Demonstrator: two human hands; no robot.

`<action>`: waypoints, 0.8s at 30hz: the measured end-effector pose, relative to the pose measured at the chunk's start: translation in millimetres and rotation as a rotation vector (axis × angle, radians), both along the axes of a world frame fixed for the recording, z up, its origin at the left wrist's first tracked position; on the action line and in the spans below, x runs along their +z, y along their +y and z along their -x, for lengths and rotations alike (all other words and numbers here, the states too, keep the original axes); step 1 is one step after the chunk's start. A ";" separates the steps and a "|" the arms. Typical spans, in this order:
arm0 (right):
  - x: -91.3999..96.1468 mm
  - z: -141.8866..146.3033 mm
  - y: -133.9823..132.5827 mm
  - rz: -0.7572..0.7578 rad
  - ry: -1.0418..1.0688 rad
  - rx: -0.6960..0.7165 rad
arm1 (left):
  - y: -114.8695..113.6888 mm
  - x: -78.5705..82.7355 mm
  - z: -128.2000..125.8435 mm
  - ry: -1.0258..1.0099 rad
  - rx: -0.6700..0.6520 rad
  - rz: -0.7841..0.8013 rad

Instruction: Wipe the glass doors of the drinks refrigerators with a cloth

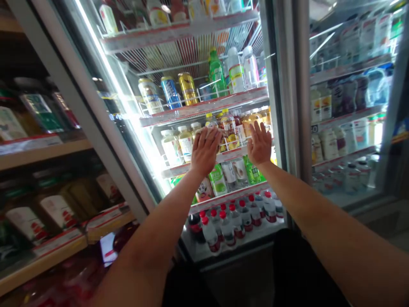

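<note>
Two bare forearms (150, 230) stretch up and forward from the lower edge toward the glass door (236, 140) of a lit drinks cooler, one to each side of its middle. The left grip (206, 149) lies flat at the glass, back of the hand showing, fingers extended and only slightly apart; a pale, cloth-like piece (221, 129) seems to show at the fingertips, though blur hides its shape. The right grip (260, 144) is spread wide, fingers fanned upward and palm toward the glass, nearer the door's right edge. The glass door stands directly in front of the person, its shelves visible through it. Level with the grips sits a row of bottles (228, 125), some with yellow caps; above it stand a blue can (171, 92), a gold can (188, 88) and a green bottle (217, 72). Below are green packs (217, 179), and at the bottom, red-capped bottles (227, 228) crowd together. Left of the cooler, wooden shelving (44, 153) carries darker bottles (57, 211); to the right, past a metal upright (289, 106), another cooler (347, 113) holds more drinks.
</note>
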State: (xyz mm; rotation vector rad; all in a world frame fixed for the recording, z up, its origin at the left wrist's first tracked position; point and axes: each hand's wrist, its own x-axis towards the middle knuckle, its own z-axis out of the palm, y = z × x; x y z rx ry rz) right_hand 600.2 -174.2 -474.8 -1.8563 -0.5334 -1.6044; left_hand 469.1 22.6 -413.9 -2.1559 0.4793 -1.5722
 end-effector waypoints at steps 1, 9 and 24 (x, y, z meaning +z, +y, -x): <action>0.1 0.0 0.0 0.001 -0.002 -0.001 | -2.0 -7.8 -1.1 0.021 -0.004 -0.022; -0.4 -1.2 0.3 -0.005 0.009 0.023 | -10.8 -78.3 -3.5 0.208 -0.044 -0.256; 1.2 2.4 -1.4 0.013 0.030 0.010 | 14.5 -236.0 24.2 0.624 -0.097 -0.441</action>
